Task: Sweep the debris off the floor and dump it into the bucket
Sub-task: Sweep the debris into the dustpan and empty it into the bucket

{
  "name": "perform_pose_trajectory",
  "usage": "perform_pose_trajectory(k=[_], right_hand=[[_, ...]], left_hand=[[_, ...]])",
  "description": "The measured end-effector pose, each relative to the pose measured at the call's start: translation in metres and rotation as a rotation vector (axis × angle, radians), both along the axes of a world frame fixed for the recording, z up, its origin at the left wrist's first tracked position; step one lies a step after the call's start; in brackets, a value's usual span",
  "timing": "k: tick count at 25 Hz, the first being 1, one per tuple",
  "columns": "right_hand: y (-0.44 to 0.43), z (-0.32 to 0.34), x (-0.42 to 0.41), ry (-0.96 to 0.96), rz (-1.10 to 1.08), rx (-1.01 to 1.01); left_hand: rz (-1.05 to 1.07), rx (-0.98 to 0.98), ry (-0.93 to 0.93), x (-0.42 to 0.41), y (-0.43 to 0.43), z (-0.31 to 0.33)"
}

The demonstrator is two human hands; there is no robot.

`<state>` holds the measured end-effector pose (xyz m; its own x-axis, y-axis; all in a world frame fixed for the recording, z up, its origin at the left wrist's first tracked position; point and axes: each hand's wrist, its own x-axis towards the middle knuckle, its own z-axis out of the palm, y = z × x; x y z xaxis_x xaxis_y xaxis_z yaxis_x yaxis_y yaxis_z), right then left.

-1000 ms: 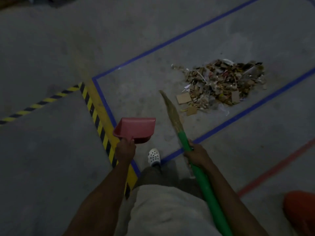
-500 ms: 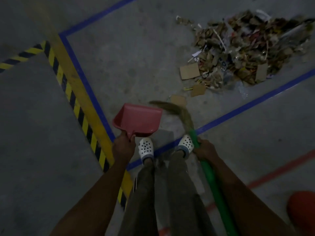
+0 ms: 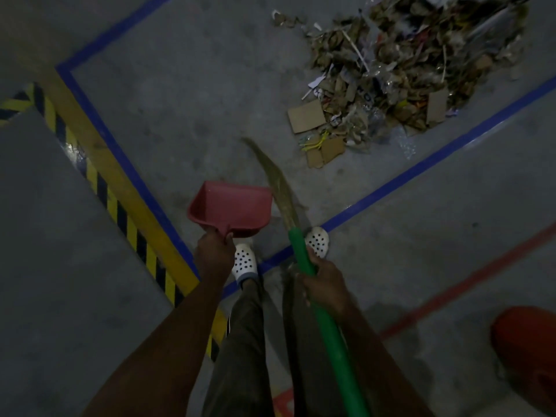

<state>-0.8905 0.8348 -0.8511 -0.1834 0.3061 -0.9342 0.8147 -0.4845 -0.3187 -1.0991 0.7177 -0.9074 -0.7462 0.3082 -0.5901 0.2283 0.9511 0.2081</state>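
Note:
A heap of debris (image 3: 400, 73), made of cardboard scraps, dry leaves and plastic, lies on the grey floor at the upper right, inside a blue-taped rectangle. My left hand (image 3: 214, 255) grips the handle of a red dustpan (image 3: 231, 210), held above the floor in front of my feet. My right hand (image 3: 323, 285) holds the green handle of a broom (image 3: 319, 305). Its straw brush (image 3: 278, 183) points up and left, just short of the nearest cardboard pieces. An orange bucket (image 3: 528, 353) shows partly at the lower right edge.
Blue tape lines (image 3: 421, 167) frame the debris area, and a yellow-and-black hazard stripe (image 3: 120, 215) runs diagonally at the left. A red line (image 3: 463, 284) crosses the floor at the right. My white perforated clogs (image 3: 245, 261) stand on the blue line.
I have come closer to the pile, which now fills the upper right. The broom's brush has swung from the left back to pointing forward. Dustpan and broom stay in my hands.

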Motion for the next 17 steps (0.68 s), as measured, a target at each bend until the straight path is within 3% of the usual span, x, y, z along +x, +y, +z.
perform_pose_trajectory(k=[4, 6, 9, 11, 14, 17], right_hand=[[0.087, -0.068, 0.003, -0.185, 0.086, 0.1], [0.109, -0.083, 0.01, -0.247, -0.048, 0.163], [0.071, -0.045, 0.016, -0.066, -0.293, 0.216], [0.019, 0.002, 0.016, 0.035, -0.343, 0.117], [-0.026, 0.054, -0.002, 0.066, -0.177, 0.046], [-0.018, 0.047, -0.035, 0.216, -0.259, -0.092]], left_hand=[[-0.093, -0.033, 0.009, -0.012, -0.001, -0.029], [-0.111, -0.003, 0.035, -0.013, 0.004, -0.045], [-0.08, 0.039, 0.066, -0.009, 0.015, -0.048], [-0.046, 0.054, 0.063, -0.004, 0.023, -0.04], [0.013, 0.054, 0.051, -0.004, 0.031, -0.024], [-0.003, 0.064, 0.081, -0.014, 0.034, -0.021]])
